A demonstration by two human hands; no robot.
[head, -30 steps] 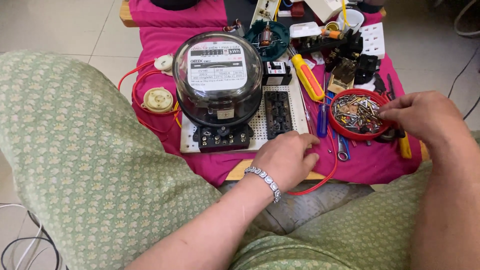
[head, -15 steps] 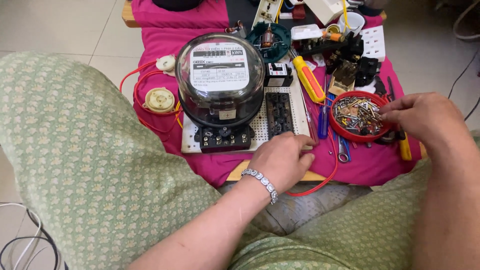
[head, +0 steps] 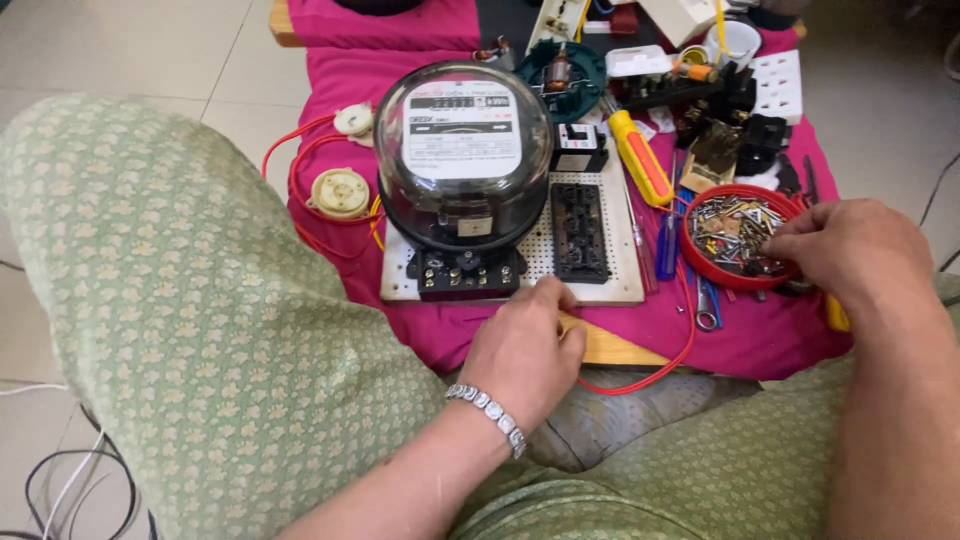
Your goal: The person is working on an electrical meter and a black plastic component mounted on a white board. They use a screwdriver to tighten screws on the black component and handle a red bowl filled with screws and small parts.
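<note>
Right hand (head: 850,250) reaches into the red dish (head: 700,250) at right of frame; its fingertips are hidden, so any hold is indeterminable. Left hand (head: 525,350), loosely curled and empty, rests at the white perforated board (head: 620,270) below the round meter (head: 463,150).

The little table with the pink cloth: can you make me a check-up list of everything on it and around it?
Surface: pink cloth over a low wooden table.
Job's things: round glass-domed meter on a white perforated board; red bowl of small metal parts.
Clutter: yellow-handled screwdriver, blue-handled screwdriver, black terminal block, white socket plate.
Grippers: left hand rests at the board's front edge; right hand has fingertips in the red bowl, grasp not visible.
Cables: red wire looping off the front edge; dark cables on the floor.
Surroundings: tiled floor; green patterned trousers.
</note>
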